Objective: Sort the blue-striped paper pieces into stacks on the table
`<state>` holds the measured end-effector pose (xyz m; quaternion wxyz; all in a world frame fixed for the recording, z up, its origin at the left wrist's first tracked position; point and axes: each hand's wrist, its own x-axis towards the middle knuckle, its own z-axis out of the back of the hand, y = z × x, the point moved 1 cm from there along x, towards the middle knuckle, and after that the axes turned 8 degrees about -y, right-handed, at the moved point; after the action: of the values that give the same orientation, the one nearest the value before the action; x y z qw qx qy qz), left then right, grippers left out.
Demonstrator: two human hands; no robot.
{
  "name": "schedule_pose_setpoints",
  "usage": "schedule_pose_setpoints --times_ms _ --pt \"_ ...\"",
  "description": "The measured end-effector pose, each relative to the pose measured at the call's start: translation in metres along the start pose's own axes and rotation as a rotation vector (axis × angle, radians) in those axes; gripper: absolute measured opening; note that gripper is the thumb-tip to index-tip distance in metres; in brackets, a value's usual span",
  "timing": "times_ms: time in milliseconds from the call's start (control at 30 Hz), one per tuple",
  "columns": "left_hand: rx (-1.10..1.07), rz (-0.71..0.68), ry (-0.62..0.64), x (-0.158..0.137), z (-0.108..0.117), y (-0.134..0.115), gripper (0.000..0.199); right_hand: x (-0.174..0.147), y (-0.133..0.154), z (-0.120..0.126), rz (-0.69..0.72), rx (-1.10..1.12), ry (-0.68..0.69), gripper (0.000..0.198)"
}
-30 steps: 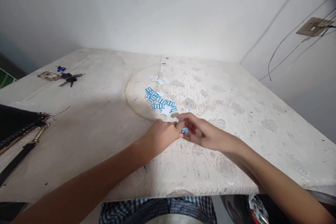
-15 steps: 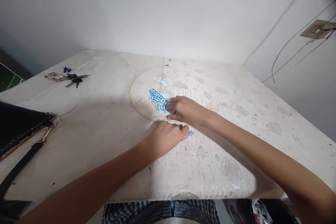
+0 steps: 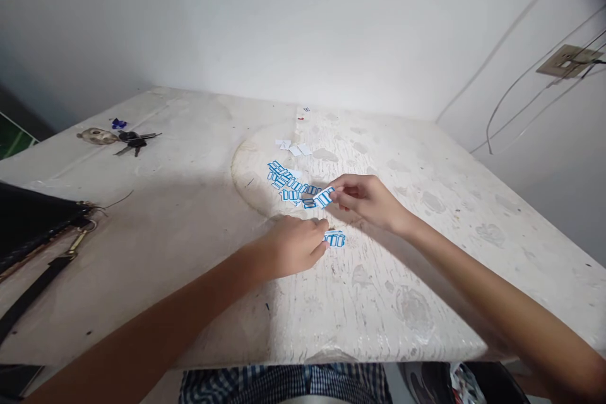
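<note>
Just picked one blue-marked card [image 3: 324,197] from pile [image 3: 279,174] left of right grip [image 3: 365,197], now pinched there; apparently singled out (small stack [image 3: 336,240] still held in left grip [image 3: 294,245]).

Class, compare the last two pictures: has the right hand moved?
Yes: judged against the plain white pieces lying farther back, the right hand has shifted rightward, now pinching a blue-marked piece.

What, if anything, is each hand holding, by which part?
Right hand: a blue-marked card, pinched at its right edge. Left hand: a stack of similar cards, held at its left end.
</note>
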<state>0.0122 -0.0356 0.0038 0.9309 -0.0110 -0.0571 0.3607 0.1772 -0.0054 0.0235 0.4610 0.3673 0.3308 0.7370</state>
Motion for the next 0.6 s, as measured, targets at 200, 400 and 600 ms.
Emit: schedule_pose_setpoints --times_ms 200,400,600 --pt "-0.080 0.015 -0.022 0.002 -0.007 0.006 0.020 -0.037 0.001 0.001 -0.235 0.439 0.068 0.023" --pt "-0.138 0.070 0.003 0.001 -0.006 0.005 0.021 -0.049 -0.004 -0.001 -0.261 0.194 0.074 0.014" --pt "-0.139 0.057 -0.017 0.000 -0.005 0.005 0.027 -0.054 -0.011 -0.010 -0.103 -0.165 0.040 0.010"
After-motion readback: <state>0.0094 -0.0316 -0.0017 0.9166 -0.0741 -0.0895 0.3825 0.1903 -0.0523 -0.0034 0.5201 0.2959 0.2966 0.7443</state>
